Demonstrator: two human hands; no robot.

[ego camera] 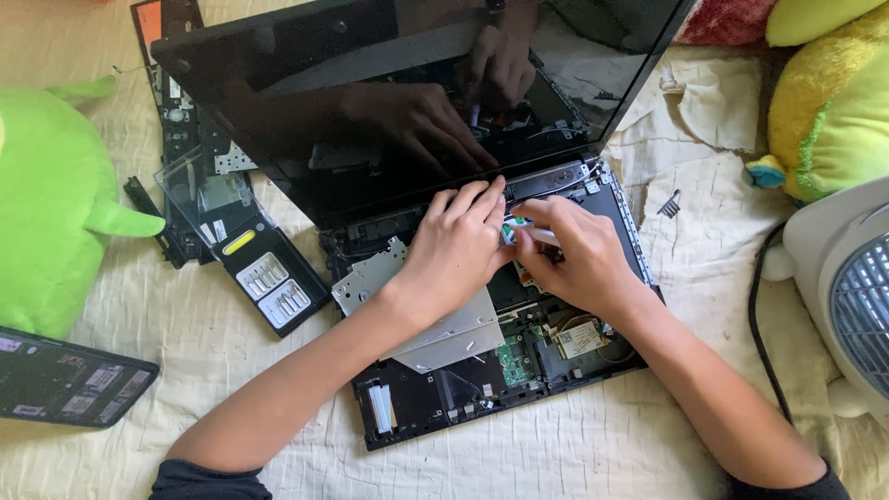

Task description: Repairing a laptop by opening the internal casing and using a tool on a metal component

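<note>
An opened laptop base (pixel 435 398) lies on a cream sheet with its top cover off, showing a green circuit board (pixel 512 359), a silver drive (pixel 444 329) and a small card (pixel 581 338). Its dark screen (pixel 389 83) stands tilted up behind. My left hand (pixel 454 245) rests palm down on the base near the hinge, fingertips at the screen's lower edge. My right hand (pixel 569 255) sits beside it, pinching a small light-coloured tool (pixel 526 230) with a teal tip. Both hands touch each other over the hinge area. What lies under them is hidden.
A screwdriver bit case (pixel 255 264) with a clear lid lies left of the laptop, over a removed black cover panel (pixel 171 102). A phone (pixel 65 380) lies at the left edge, green plush toy (pixel 46 194) above it. Yellow plush (pixel 833 102), white fan (pixel 847 287) and black cable (pixel 759 306) at right.
</note>
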